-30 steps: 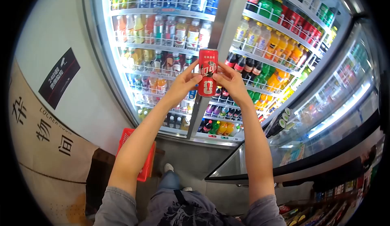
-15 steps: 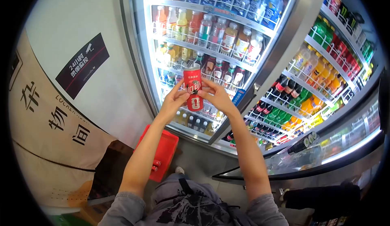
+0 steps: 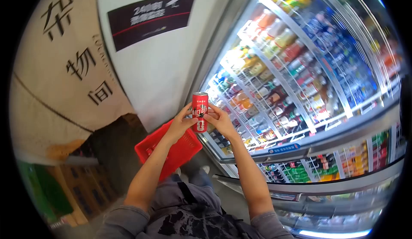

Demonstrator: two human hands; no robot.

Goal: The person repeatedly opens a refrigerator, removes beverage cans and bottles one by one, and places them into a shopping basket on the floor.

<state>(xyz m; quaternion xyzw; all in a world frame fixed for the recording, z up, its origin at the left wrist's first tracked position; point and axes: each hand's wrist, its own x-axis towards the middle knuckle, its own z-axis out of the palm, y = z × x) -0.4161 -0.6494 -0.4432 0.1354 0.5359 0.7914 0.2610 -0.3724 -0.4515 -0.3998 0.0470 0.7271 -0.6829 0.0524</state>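
Note:
A red soda can point(image 3: 200, 103) with white lettering is held upright in front of me between both hands. My left hand point(image 3: 182, 125) grips its left side, thumb on the front. From the right, my right hand point(image 3: 219, 121) closes on the same can, its thumb also across the front. The fingers behind the can are partly hidden. Below and left of the can, a red plastic basket point(image 3: 189, 146) stands on the floor. Red items lie inside it, partly covered by my left forearm.
A lit drinks fridge point(image 3: 274, 151) with shelves of bottles fills the right side. On the white wall hangs a dark sign point(image 3: 152, 20). A beige cloth curtain point(image 3: 51, 97) hangs at left, above cardboard boxes point(image 3: 86, 187). Another chilled case point(image 3: 330, 213) glows at lower right.
My view has turned left, so the fridge has shifted right and the basket sits nearer the middle. Both hands keep the can, which now appears lower and away from the shelves.

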